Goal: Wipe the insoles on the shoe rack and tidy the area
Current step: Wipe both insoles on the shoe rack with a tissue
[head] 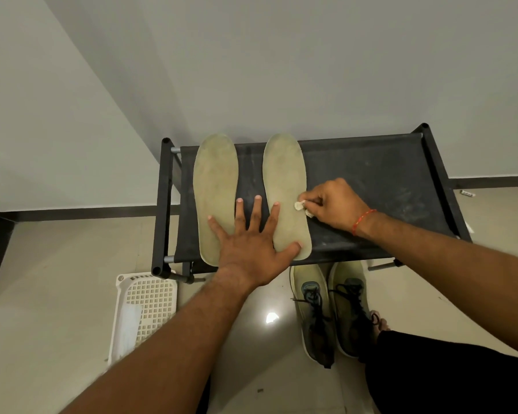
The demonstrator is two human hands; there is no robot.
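Two pale yellow-green insoles lie side by side on the black shoe rack: the left insole and the right insole. My left hand lies flat with fingers spread, pressing on the near ends of both insoles. My right hand pinches a small whitish wad against the right edge of the right insole. A red thread is tied round my right wrist.
A pair of green lace-up shoes stands on the tiled floor in front of the rack. A white plastic basket lies on the floor at the lower left. The rack backs onto a grey wall, and my dark-clothed leg shows at the lower right.
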